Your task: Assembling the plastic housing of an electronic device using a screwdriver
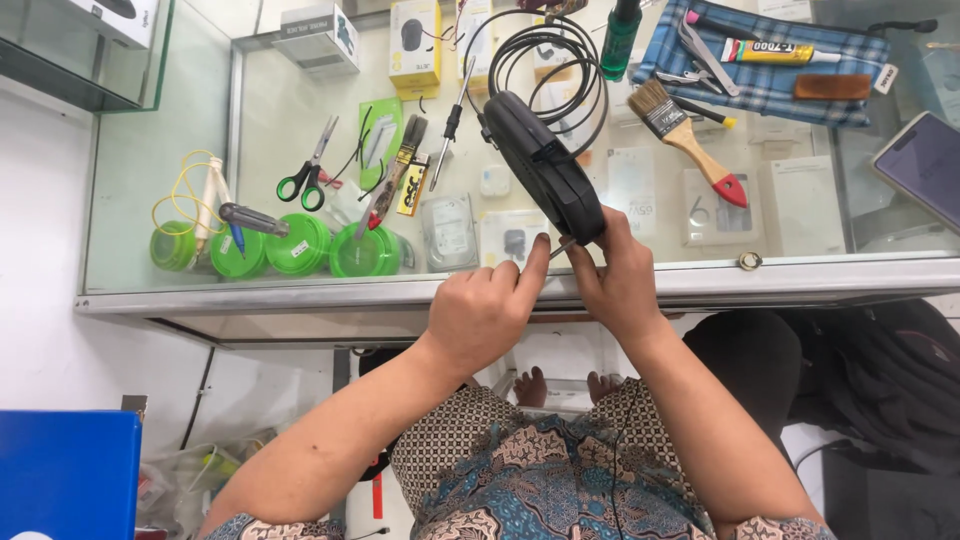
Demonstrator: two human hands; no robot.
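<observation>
Currently both hands clamp the black device (545,170) above the table (300,296) edge: right hand (617,275) grips its lower end, left hand (485,312) pinches beside it. Cable (540,60) loops behind; brush (685,138) nearby.

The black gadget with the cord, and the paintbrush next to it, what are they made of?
The black device looks like matte plastic, going by its smooth moulded shell with a dull sheen; its cable seems rubber-coated. The paintbrush has a pale wooden handle with a red-painted tip, a shiny metal band, and dark bristles, though natural or synthetic is unclear.
</observation>
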